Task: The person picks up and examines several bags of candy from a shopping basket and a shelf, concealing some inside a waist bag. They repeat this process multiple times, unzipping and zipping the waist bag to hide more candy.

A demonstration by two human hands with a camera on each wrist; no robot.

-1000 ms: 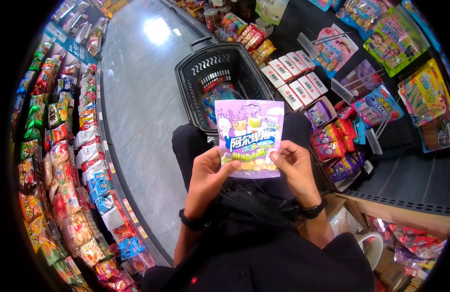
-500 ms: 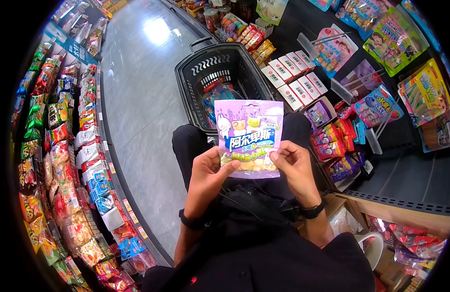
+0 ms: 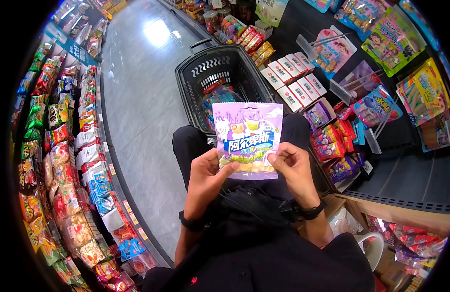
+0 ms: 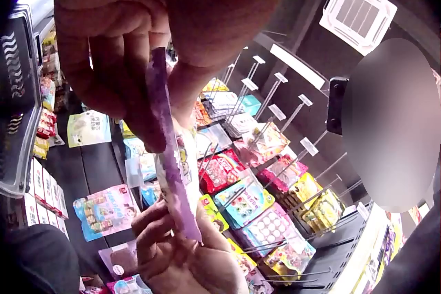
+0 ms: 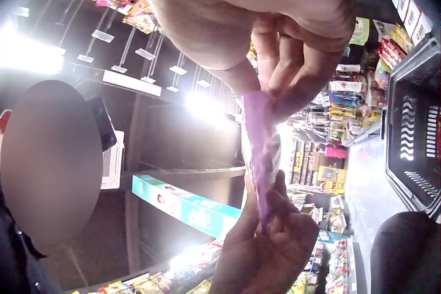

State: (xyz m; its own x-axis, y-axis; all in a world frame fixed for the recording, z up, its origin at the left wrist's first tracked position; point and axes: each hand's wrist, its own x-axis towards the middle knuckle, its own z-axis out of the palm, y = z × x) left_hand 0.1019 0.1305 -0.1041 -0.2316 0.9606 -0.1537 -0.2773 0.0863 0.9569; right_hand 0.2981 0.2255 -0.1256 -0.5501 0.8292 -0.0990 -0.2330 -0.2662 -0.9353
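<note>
Head: purple bag [image 3: 247,136] between grips [image 3: 205,176] [image 3: 297,174]

White glare on floor [image 3: 137,92]; fisheye curve, black corners. Right wrist view: ceiling lamps [image 5: 208,109] blown out, distance seemingly soft.

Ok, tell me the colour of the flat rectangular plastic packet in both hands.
The packet is mostly light purple, best seen in the head view.

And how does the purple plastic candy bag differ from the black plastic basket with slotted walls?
The purple plastic candy bag is small and flat; the black plastic basket is larger and deep. The left hand and right hand hold the bag, while neither touches the basket. The bag is brightly printed; the basket's slotted walls are plain. Both look plastic.
</note>
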